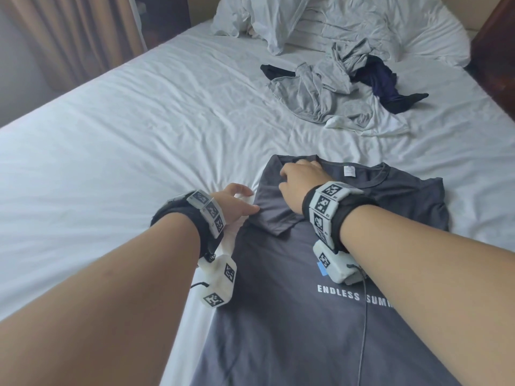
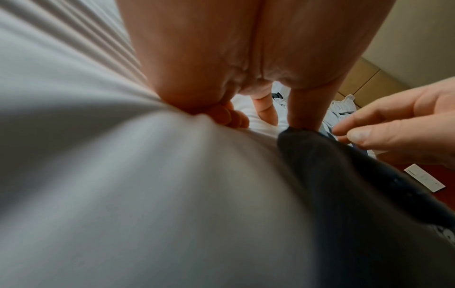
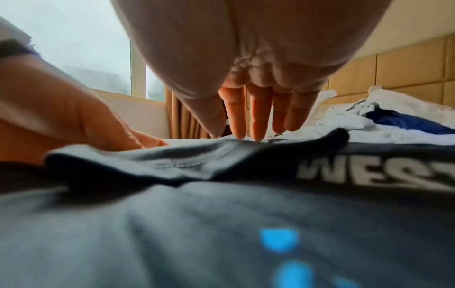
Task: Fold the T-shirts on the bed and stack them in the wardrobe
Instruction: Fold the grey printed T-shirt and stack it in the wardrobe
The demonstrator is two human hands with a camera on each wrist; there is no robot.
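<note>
A dark grey T-shirt (image 1: 292,316) with white "ENDLESS SUMM" lettering lies front up on the white bed. Its left sleeve (image 1: 274,215) is folded inward over the chest. My right hand (image 1: 299,176) rests flat on the folded shoulder beside the collar; its straight fingers (image 3: 256,117) press their tips onto the cloth. My left hand (image 1: 241,200) lies on the sheet at the shirt's left fold. The left thumb touches that edge, and in the left wrist view one straight finger (image 2: 304,113) meets the dark cloth (image 2: 344,185). Neither hand grips anything.
A loose pile lies further up the bed: a grey T-shirt (image 1: 320,98), a navy garment (image 1: 381,82) and a white one (image 1: 390,126). Crumpled white bedding (image 1: 306,20) sits at the head. Bare sheet (image 1: 125,149) spreads to the left. Curtains (image 1: 69,37) hang far left.
</note>
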